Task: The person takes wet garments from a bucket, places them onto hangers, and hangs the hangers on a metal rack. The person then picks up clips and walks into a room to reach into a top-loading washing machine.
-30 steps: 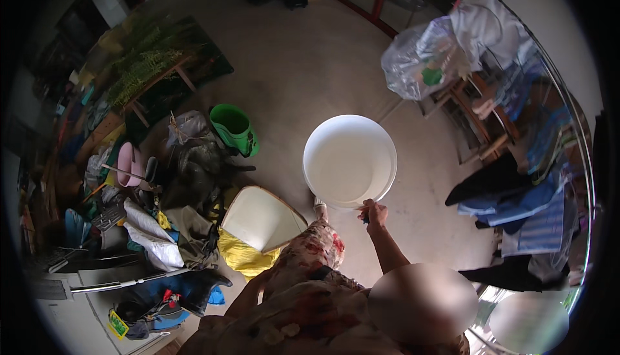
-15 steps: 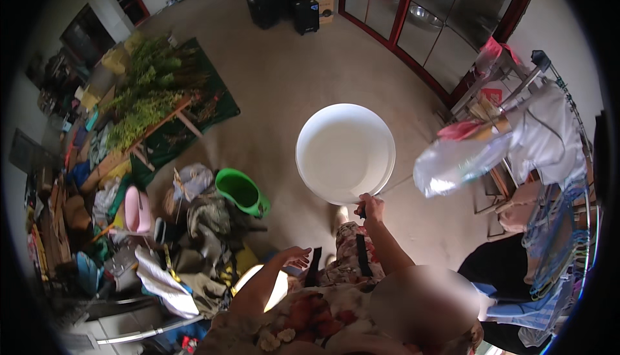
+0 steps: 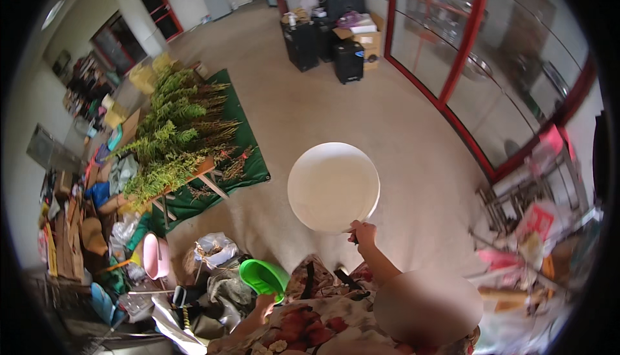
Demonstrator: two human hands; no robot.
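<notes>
A large round white bucket (image 3: pixel 333 187) hangs in front of me, its pale inside facing up. My right hand (image 3: pixel 363 233) is closed at its near rim, with a small dark piece, perhaps the handle's grip, showing at the fingers. Low on the left, my left hand (image 3: pixel 263 308) overlaps the near edge of a bright green plastic tub (image 3: pixel 265 276) in view. Whether it touches the tub, and how its fingers are set, I cannot make out.
Cut green plants (image 3: pixel 169 136) lie on a low wooden bench (image 3: pixel 205 174) over a dark green sheet (image 3: pixel 248 138). Left of me are a pink container (image 3: pixel 155 256) and piled clutter. Black cases (image 3: pixel 349 62) stand far ahead; red-framed glass doors (image 3: pixel 445 90) and a cluttered rack (image 3: pixel 549 180) are right.
The view has swung toward the plants and doorway. My right hand still grips the bucket, which sits lower in view. My left hand now appears beside the green tub.
</notes>
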